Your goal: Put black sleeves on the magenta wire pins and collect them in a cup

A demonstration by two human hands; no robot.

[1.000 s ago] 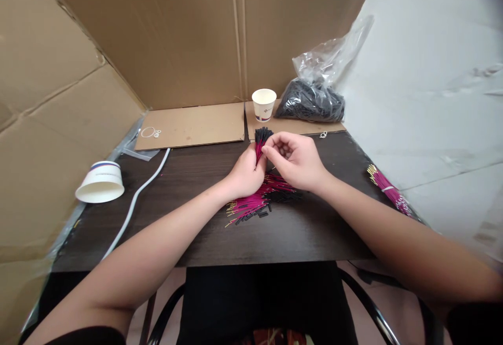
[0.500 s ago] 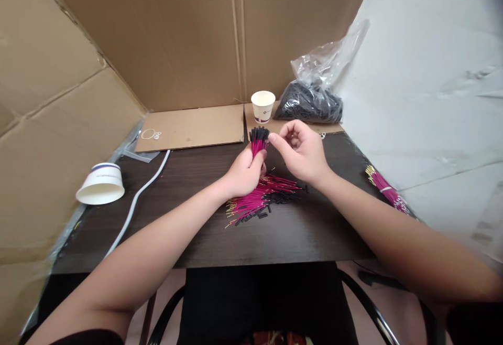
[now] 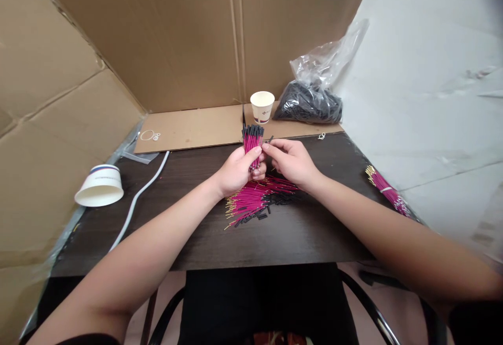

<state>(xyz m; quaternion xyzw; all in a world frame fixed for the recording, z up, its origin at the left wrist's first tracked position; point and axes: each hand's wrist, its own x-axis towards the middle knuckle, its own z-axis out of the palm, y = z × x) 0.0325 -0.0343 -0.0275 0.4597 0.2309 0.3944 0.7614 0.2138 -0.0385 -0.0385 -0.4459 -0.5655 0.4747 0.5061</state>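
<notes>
My left hand (image 3: 238,171) is closed around an upright bundle of magenta wires (image 3: 252,143) with black sleeves on their top ends. Close on its right, my right hand (image 3: 293,161) has thumb and forefinger pinched beside the bundle; a small dark piece (image 3: 271,139) shows just above those fingers. What the pinch itself holds is too small to tell. Below both hands a loose pile of magenta wires (image 3: 247,201) with gold-coloured tips lies on the dark table, with short black sleeves (image 3: 262,217) scattered along its front and right.
A paper cup (image 3: 262,108) and a plastic bag of black pieces (image 3: 308,103) stand at the back. Another cup (image 3: 100,186) lies tipped at the left near a white cable (image 3: 137,195). A tied wire bundle (image 3: 387,190) lies at the right, by the wall.
My left hand has moved slightly left with the bundle, which now shows more of its wires. My right hand has come down and left, its fingers closing beside the bundle.
</notes>
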